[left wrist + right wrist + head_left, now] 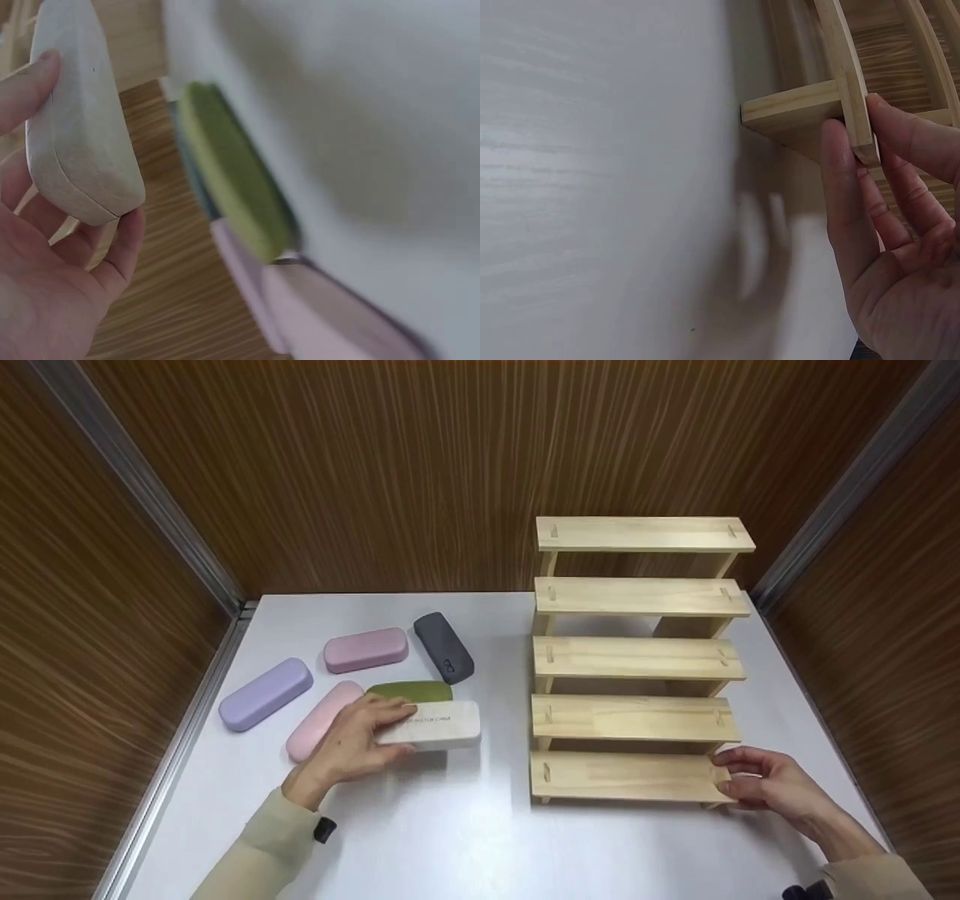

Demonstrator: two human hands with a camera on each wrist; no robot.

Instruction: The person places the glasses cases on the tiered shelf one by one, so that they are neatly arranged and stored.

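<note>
My left hand (360, 739) grips a white glasses case (442, 725) by its left end, thumb on the near side and fingers on the far side. In the left wrist view the white case (86, 120) is held up off the table. Behind it in the head view lies a green case (411, 691), partly covered. A light pink case (322, 724) lies under and beside the left hand. My right hand (776, 789) pinches the right end of the lowest board of a wooden step shelf (630, 776); the right wrist view shows thumb and fingers on either side of the board (853, 112).
A lilac case (266, 694), a mauve-pink case (366, 650) and a dark grey case (444, 647) lie on the white table (465, 847). Wood-grain panels (390, 472) stand behind and at both sides. The shelf has several tiers rising toward the back.
</note>
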